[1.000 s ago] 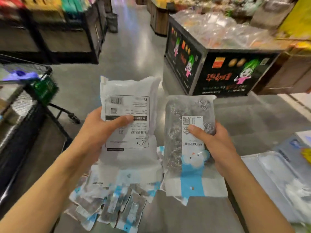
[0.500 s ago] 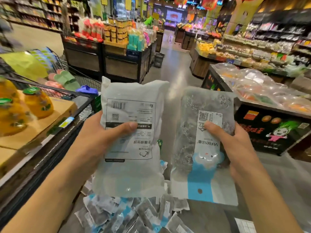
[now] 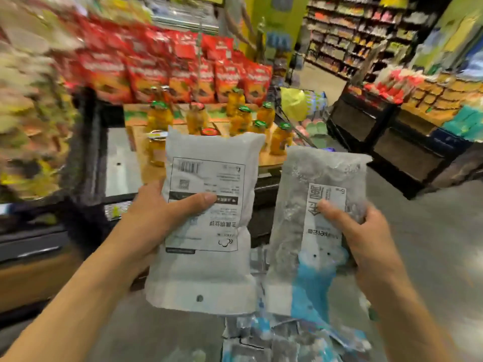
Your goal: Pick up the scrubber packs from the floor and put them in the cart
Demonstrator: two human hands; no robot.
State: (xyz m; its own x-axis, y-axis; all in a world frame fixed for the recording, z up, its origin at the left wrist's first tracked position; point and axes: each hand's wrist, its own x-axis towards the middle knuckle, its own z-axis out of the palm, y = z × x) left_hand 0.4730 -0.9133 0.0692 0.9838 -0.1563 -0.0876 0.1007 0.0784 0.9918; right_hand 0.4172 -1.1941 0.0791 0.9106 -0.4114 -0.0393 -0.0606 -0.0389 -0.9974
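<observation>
Two flat plastic scrubber packs held up side by side, printing upside down. Left hand clamped on the white pack with the black-framed label and barcode, thumb pressed across the label front, remaining fingers hidden behind. Right hand clamped on the clear pack of grey steel-wool scrubbers with a white and blue card insert, thumb laid on the card, fingertips curled round the far edge. Packs close beside each other, a narrow gap between them, neither touching.

Directly below the clear pack, a loose heap of more scrubber packs, blue and clear, lying on the grey floor. Beyond the white pack, a brown cardboard tray carrying glass jars of yellow fruit with green lids, and behind those a row of red snack bags. Left of the white pack, a blurred dark frame, too smeared to identify. Right of the clear pack and well apart, a black display stand stacked with packaged goods.
</observation>
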